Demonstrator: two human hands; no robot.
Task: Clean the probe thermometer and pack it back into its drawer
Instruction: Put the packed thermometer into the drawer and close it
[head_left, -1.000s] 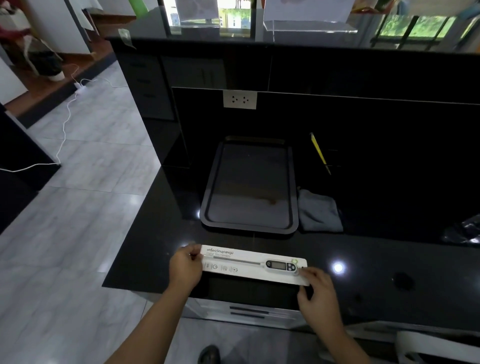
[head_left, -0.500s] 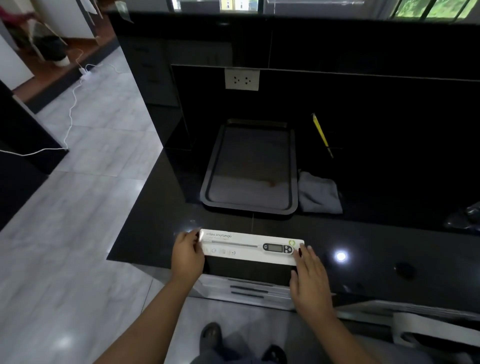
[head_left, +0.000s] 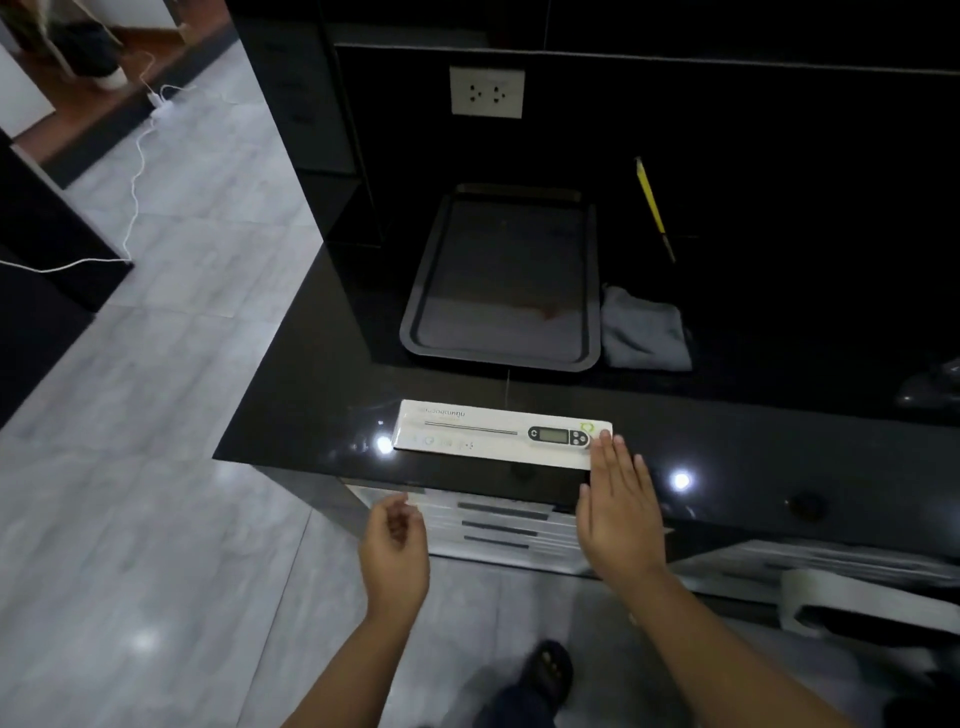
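Observation:
The probe thermometer lies in its long white package (head_left: 498, 434) near the front edge of the black counter (head_left: 311, 395). Its black display end (head_left: 558, 435) points right. My right hand (head_left: 621, 512) lies flat with fingers apart, fingertips touching the package's right end. My left hand (head_left: 395, 553) hovers below the counter edge, fingers loosely curled and holding nothing, just left of the white drawer unit (head_left: 498, 525) under the counter. The drawers look closed.
A dark baking tray (head_left: 501, 278) sits behind the package, with a folded grey cloth (head_left: 644, 330) to its right and a yellow pencil-like stick (head_left: 654, 208) further back. A wall socket (head_left: 487, 92) is on the back panel. Grey tiled floor lies to the left.
My left hand has let go of the package's left end and dropped below the counter edge toward the drawers. The right hand stays at the right end. The camera tilted down.

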